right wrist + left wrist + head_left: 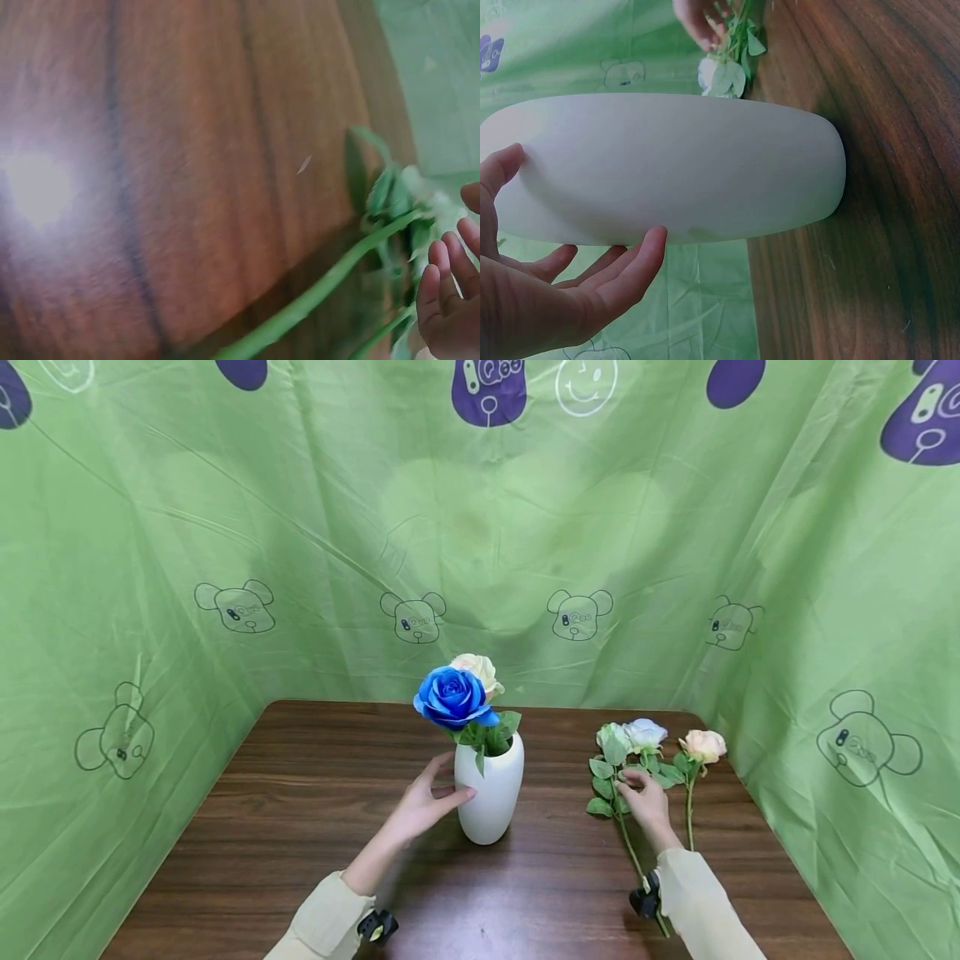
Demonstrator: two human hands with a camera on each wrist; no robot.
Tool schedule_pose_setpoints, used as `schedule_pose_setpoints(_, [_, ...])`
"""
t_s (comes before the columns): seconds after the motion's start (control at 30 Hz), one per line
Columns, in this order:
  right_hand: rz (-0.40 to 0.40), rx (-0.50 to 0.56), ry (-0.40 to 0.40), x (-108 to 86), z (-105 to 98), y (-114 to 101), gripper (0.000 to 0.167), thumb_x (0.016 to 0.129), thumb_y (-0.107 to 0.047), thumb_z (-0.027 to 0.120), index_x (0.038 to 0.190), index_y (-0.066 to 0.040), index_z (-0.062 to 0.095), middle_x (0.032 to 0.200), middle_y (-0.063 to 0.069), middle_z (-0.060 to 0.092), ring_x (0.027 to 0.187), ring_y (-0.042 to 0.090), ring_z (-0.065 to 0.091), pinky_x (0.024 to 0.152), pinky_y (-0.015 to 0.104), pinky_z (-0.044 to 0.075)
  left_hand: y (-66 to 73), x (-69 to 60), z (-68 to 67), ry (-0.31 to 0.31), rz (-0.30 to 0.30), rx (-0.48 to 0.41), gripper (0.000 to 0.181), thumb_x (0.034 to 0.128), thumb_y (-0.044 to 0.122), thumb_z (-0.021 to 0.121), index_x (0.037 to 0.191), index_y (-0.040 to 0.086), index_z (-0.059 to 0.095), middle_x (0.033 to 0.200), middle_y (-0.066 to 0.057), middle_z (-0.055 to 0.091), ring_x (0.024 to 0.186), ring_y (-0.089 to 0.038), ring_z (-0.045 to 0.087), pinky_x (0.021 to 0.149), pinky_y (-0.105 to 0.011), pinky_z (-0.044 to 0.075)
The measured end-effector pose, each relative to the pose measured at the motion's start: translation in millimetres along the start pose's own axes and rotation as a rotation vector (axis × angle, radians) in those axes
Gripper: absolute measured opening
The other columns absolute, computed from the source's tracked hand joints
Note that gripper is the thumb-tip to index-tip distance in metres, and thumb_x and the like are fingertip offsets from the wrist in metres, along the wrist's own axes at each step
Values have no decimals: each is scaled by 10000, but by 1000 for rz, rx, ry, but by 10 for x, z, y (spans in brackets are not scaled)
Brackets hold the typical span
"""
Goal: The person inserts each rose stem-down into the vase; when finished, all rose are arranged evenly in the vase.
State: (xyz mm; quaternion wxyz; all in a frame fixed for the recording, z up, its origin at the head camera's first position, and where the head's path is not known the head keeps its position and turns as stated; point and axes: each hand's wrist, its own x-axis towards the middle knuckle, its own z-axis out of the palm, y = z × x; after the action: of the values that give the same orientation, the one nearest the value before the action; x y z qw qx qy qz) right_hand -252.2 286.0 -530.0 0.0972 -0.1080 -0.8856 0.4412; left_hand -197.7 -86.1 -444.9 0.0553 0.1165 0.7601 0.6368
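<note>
A white vase (491, 793) (682, 169) stands upright on the table, holding a blue rose (452, 696) and a cream rose (480, 672). My left hand (422, 806) (562, 292) grips its left side, thumb on the front and fingers curving round the far side. Over the flowers lying at the right, my right hand (648, 806) (457, 292) hovers with relaxed fingers beside a green stem (630, 843) (300, 304). Its fingertips are close to the leaves; whether they touch is unclear. A pale blue rose (645, 734) and a whitish one (611, 735) lie there.
A pale pink rose (703, 746) lies farther right, its stem towards the table's front. The brown wooden table (300, 777) meets green printed curtains (322, 543) at the back and both sides.
</note>
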Motion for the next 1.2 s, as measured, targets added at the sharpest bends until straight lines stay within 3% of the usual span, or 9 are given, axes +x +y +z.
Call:
schedule_pose_setpoints(0.27, [77,-72,-69,-87,43,155,392,832,-203,600,1142,27,530,936,177,592,825,315,541,684,427,430,268,-100,3,-15,6,1,599,817,139,646,1308,4,330,1200,-253,417,1001,-399,504,801,-412,463])
schedule_pose_setpoints(0.57, [124,-175,-67,-110,133,159,403,806,-232,614,1166,-70,535,883,66,616,716,225,560,525,359,412,275,-103,5,-23,10,-2,601,818,138,645,1314,15,328,1214,-238,421,1008,-383,507,810,-412,457])
schedule_pose_setpoints(0.83, [-31,-139,-1,-94,149,104,355,792,-171,647,1101,-14,572,803,93,641,707,263,587,640,422,438,259,-94,-5,-28,11,-8,610,815,152,649,1317,26,326,1222,-244,412,1018,-399,494,811,-414,457])
schedule_pose_setpoints(0.97, [-96,-79,28,-115,158,45,330,788,-175,663,1080,-37,595,803,78,658,764,241,595,683,383,435,261,-92,-9,-27,11,-10,613,815,154,650,1319,27,324,1230,-251,402,1025,-413,482,813,-418,455])
schedule_pose_setpoints(1.2, [-193,137,-2,-192,180,-157,314,782,-120,676,1077,-57,589,776,84,653,602,107,546,512,227,418,255,-97,-9,-30,10,-15,609,818,149,646,1319,26,322,1228,-251,403,1018,-404,491,813,-418,455])
